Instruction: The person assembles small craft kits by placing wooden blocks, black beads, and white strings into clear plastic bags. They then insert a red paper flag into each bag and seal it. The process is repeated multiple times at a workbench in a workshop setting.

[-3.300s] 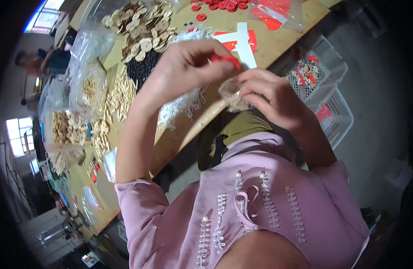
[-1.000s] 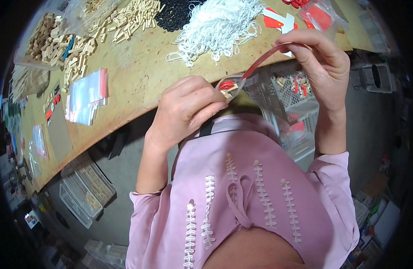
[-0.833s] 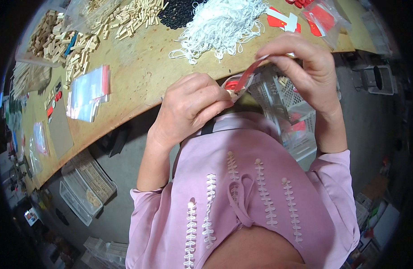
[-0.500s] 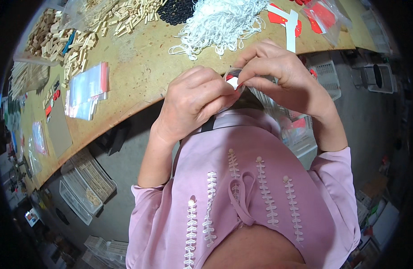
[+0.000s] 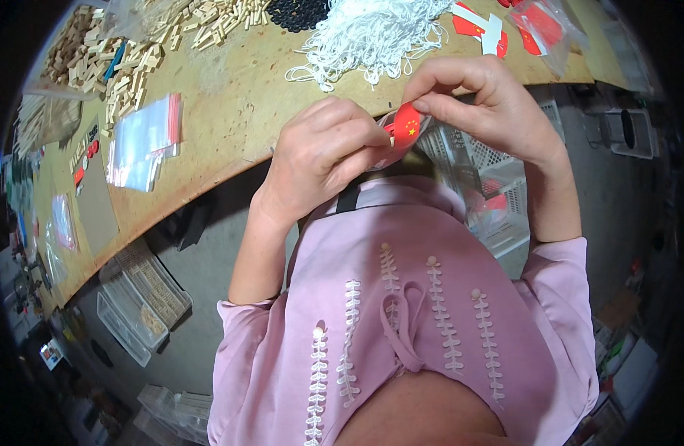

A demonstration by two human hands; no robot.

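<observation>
My left hand (image 5: 319,152) is closed on a small clear plastic bag (image 5: 385,158) just off the table's front edge. Some red pieces show through the bag beside my fingertips; most of its contents are hidden. Between the thumb and forefinger of my right hand (image 5: 494,108) is a small red flag sticker (image 5: 408,125) with yellow stars. It hangs at the mouth of the bag, its printed side showing. I cannot tell whether it touches the bag.
On the table (image 5: 215,134) lie white string loops (image 5: 379,37), black rings (image 5: 297,11), wooden pieces (image 5: 126,85), and a stack of clear zip bags (image 5: 143,141). More red flag stickers (image 5: 472,26) lie at the back right. White baskets (image 5: 505,215) stand below the edge.
My right hand has lifted a little and turned the sticker, so its red starred face shows instead of white. My left hand stays on the bag.
</observation>
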